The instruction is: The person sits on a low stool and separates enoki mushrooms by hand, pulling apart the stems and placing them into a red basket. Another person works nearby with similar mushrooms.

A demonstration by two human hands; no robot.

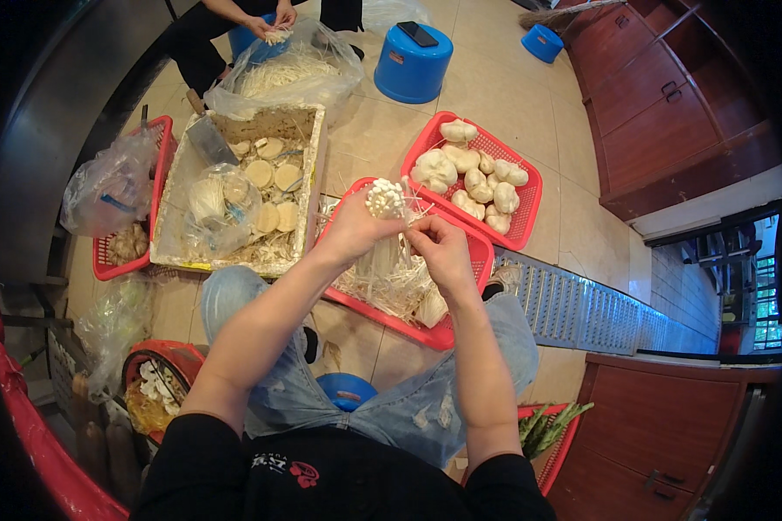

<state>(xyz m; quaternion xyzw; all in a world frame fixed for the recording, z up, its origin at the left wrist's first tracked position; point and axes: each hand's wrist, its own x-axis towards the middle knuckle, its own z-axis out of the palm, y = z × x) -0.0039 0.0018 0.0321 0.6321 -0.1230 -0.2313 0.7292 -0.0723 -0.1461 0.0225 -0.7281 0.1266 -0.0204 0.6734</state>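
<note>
A bunch of white enoki mushrooms (386,197) is gripped in my left hand (350,228), its small caps facing up. My right hand (442,251) pinches thin strands at the side of the bunch, thumb against forefinger. Below both hands sits a red plastic basket (479,260) with loose enoki stems (358,283) in it. A pale enoki clump (432,309) lies near its front right side. What exactly is between my right fingertips is too small to make out.
A second red basket (526,215) holds several white bulb-like pieces (479,185). On the left, a foam box (313,195) contains cut mushroom bases (260,174), a bagged bunch (218,205) and a cleaver (210,139). Another person's hands (270,25) work over a plastic bag of enoki (287,75).
</note>
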